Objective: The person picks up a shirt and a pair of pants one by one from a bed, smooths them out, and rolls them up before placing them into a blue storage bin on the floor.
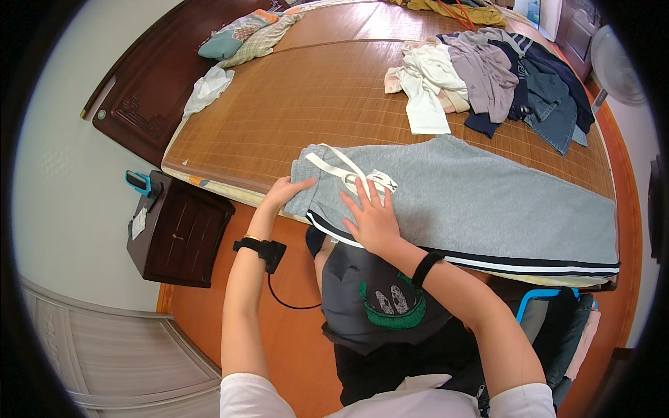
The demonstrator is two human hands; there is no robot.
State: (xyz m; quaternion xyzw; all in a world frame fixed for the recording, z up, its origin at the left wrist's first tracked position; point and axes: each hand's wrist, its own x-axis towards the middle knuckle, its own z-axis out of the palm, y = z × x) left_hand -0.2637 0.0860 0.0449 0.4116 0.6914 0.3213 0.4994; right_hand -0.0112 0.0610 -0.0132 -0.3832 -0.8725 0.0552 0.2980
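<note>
Grey sweatpants lie folded lengthwise along the near edge of the bed, with black and white side stripes towards me and the waistband to the left. My left hand grips the waistband, thumb on top and fingers underneath. Fingers spread, my right hand rests flat on the fabric near the waist, over part of the white drawstring. A small white printed patch shows just beyond its fingertips.
A heap of clothes lies at the bed's far right, and pillows at the far left. A dark wooden nightstand stands at left. Clothes hang over a blue-framed rack at lower right. An electric fan stands beyond the bed.
</note>
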